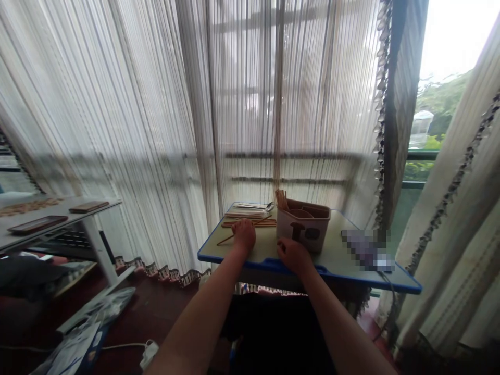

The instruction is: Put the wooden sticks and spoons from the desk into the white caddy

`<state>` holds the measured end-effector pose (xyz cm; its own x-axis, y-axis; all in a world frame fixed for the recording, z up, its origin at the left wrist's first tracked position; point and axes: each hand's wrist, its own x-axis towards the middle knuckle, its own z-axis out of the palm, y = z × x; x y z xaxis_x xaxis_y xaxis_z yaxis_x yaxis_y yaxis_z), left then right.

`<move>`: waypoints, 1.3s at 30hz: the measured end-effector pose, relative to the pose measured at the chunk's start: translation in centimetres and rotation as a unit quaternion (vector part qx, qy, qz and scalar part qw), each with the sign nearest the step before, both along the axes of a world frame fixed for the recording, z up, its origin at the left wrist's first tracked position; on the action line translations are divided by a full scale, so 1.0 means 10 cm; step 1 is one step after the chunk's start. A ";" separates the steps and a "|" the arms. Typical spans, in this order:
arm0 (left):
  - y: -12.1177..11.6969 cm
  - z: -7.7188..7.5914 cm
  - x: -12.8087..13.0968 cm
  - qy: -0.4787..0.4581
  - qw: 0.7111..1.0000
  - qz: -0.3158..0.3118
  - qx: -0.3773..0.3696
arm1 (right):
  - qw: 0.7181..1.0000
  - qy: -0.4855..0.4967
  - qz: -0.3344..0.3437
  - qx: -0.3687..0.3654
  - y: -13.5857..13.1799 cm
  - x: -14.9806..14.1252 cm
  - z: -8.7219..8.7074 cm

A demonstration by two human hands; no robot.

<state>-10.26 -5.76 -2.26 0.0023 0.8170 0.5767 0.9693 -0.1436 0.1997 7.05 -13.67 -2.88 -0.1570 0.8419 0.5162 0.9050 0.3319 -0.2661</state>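
My left hand (244, 234) is closed around a thin brown chopstick (225, 240), whose ends stick out on both sides of the fist. Behind it on the desk lie a row of brown chopsticks (266, 223), paler chopsticks (242, 214) and some metal spoons (269, 207). A beige utensil caddy (284, 229) with a brown mushroom print stands to the right. Light wooden chopsticks (280, 198) rise upright from its left compartment. At the caddy's lower front left corner, my right hand (294, 253) has curled fingers; whether they hold anything is hidden.
The small desk (269, 255) has a blue rim. A blurred-out item (363, 250) with a cable lies at its right. Sheer curtains (250, 104) hang behind. A white table (58, 219) bearing trays stands left, with a plastic-wrapped item (97, 317) on the floor.
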 end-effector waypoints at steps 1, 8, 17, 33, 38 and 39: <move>-0.01 0.01 0.00 -0.005 1.000 -0.002 0.018 | 1.000 0.000 0.000 0.001 0.00 0.00 0.00; -0.11 0.05 0.01 -0.023 0.992 -0.099 0.068 | 1.000 0.010 -0.018 0.021 0.01 0.01 -0.02; -0.12 0.05 -0.01 0.026 0.978 -0.201 0.054 | 0.996 0.025 -0.038 0.078 0.01 -0.01 -0.06; -0.12 0.03 -0.01 0.050 0.971 -0.234 0.004 | 0.991 -0.078 -0.109 0.019 0.05 -0.05 -0.02; -0.14 0.03 -0.02 0.040 0.971 -0.233 0.029 | 0.984 -0.074 -0.161 -0.013 0.05 -0.07 -0.02; -0.14 0.03 -0.02 0.041 0.971 -0.232 0.037 | 0.984 -0.075 -0.162 -0.015 0.04 -0.07 -0.02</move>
